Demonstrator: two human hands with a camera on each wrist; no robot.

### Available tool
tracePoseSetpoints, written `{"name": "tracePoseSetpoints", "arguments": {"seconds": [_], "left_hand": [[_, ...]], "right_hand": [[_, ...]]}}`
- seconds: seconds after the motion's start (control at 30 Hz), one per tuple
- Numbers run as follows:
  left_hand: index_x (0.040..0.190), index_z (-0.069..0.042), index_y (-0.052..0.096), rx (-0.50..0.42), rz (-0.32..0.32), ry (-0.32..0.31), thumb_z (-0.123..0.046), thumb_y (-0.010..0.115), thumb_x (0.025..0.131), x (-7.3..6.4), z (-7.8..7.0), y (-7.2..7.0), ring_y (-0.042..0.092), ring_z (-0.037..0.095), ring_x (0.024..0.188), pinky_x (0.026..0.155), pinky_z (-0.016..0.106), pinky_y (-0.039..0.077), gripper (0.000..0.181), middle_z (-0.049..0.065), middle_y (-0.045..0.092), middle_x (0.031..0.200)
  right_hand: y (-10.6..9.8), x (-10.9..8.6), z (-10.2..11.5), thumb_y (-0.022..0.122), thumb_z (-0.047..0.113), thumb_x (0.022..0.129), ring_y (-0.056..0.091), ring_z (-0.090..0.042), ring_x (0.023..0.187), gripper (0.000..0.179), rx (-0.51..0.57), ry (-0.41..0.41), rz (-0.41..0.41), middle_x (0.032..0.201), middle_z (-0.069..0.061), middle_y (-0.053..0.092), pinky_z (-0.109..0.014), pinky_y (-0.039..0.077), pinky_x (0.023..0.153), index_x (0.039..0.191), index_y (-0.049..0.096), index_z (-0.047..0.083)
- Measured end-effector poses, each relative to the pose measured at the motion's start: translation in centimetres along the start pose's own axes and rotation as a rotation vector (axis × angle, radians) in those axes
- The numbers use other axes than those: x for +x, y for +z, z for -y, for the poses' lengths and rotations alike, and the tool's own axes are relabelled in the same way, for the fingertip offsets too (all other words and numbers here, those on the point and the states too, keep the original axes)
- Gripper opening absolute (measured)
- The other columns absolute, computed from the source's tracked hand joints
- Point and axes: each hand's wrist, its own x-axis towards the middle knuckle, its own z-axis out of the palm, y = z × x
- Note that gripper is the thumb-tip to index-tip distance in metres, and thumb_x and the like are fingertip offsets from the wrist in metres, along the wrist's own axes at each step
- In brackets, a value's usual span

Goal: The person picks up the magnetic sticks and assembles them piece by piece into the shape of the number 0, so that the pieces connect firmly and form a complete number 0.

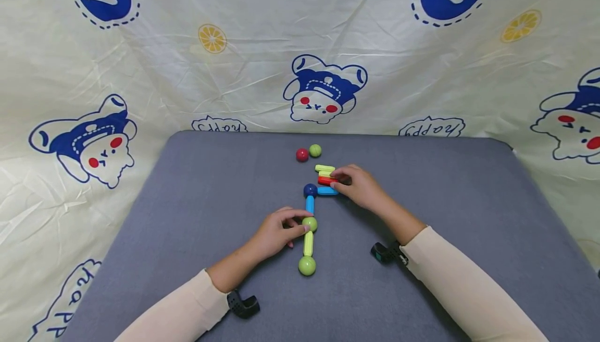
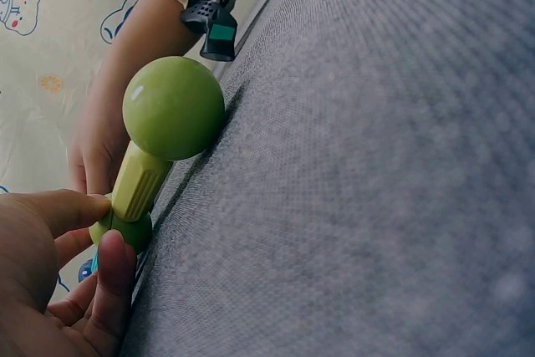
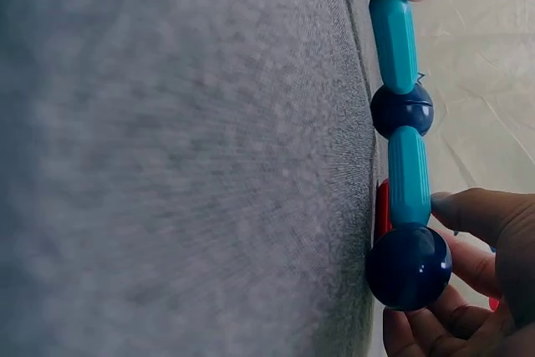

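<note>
My left hand (image 1: 276, 233) pinches the green ball (image 1: 310, 224) in the middle of a ball-and-rod toy chain. Toward me, a yellow-green rod (image 1: 308, 244) joins it to a second green ball (image 1: 307, 266). On the far side a blue rod (image 1: 310, 205) runs to a dark blue ball (image 1: 310, 190), where another blue rod (image 1: 326, 191) turns off to the right. My right hand (image 1: 363, 190) has thumb and index finger around the right end of a red rod (image 1: 325, 181). A dark blue end ball (image 3: 410, 267), close by that hand, is mostly hidden in the head view.
Two yellow-green rods (image 1: 324, 168) lie just beyond the red one. Farther back stand a red ball (image 1: 302, 155) and a green ball (image 1: 315, 150). The grey cloth-covered table (image 1: 211, 175) ends at a printed white curtain (image 1: 253, 71).
</note>
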Motion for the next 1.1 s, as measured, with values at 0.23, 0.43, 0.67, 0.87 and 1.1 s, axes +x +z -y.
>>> {"name": "tracePoseSetpoints", "arguments": {"seconds": [0.23, 0.43, 0.67, 0.87, 1.1], "left_hand": [[0.123, -0.021, 0.073, 0.002, 0.004, 0.006, -0.024, 0.074, 0.094, 0.0, 0.1, 0.0, 0.057, 0.009, 0.068, 0.054, 0.030, 0.057, 0.029, 0.006, 0.062, 0.102], [0.124, -0.019, 0.073, 0.007, 0.006, 0.001, -0.023, 0.074, 0.094, 0.1, 0.1, -0.1, 0.057, 0.009, 0.068, 0.055, 0.030, 0.057, 0.030, 0.006, 0.062, 0.103], [0.124, -0.018, 0.072, 0.012, 0.008, 0.005, -0.023, 0.074, 0.094, 0.1, 0.2, 0.0, 0.057, 0.010, 0.067, 0.055, 0.030, 0.057, 0.031, 0.006, 0.062, 0.102], [0.124, -0.018, 0.073, 0.009, 0.005, 0.006, -0.023, 0.074, 0.094, 0.0, 0.1, 0.0, 0.057, 0.009, 0.066, 0.055, 0.030, 0.056, 0.031, 0.006, 0.062, 0.103], [0.123, -0.019, 0.073, 0.001, 0.004, 0.007, -0.024, 0.073, 0.094, 0.1, 0.1, 0.0, 0.057, 0.010, 0.067, 0.054, 0.030, 0.056, 0.030, 0.007, 0.062, 0.104]], "right_hand": [[0.3, 0.8, 0.4, 0.067, 0.021, 0.098, 0.062, -0.030, 0.106, 0.027, -0.036, 0.041, 0.016, 0.117, -0.016, 0.065, -0.047, 0.053, 0.095, 0.119, 0.071, 0.005], [0.2, 1.6, 0.8, 0.068, 0.022, 0.097, 0.062, -0.030, 0.103, 0.027, -0.070, 0.078, 0.067, 0.115, -0.017, 0.067, -0.045, 0.054, 0.091, 0.116, 0.072, 0.004], [-0.2, 2.2, 1.0, 0.068, 0.022, 0.096, 0.060, -0.027, 0.096, 0.027, -0.063, 0.133, 0.134, 0.112, -0.017, 0.070, -0.036, 0.054, 0.081, 0.115, 0.073, 0.003], [-0.3, 2.2, 1.3, 0.067, 0.020, 0.095, 0.060, -0.026, 0.093, 0.026, -0.071, 0.132, 0.142, 0.110, -0.016, 0.070, -0.035, 0.053, 0.078, 0.113, 0.073, 0.002], [-0.7, 1.8, 1.6, 0.068, 0.021, 0.097, 0.062, -0.028, 0.099, 0.024, -0.049, 0.090, 0.096, 0.110, -0.016, 0.070, -0.043, 0.054, 0.089, 0.113, 0.073, 0.004]]}}
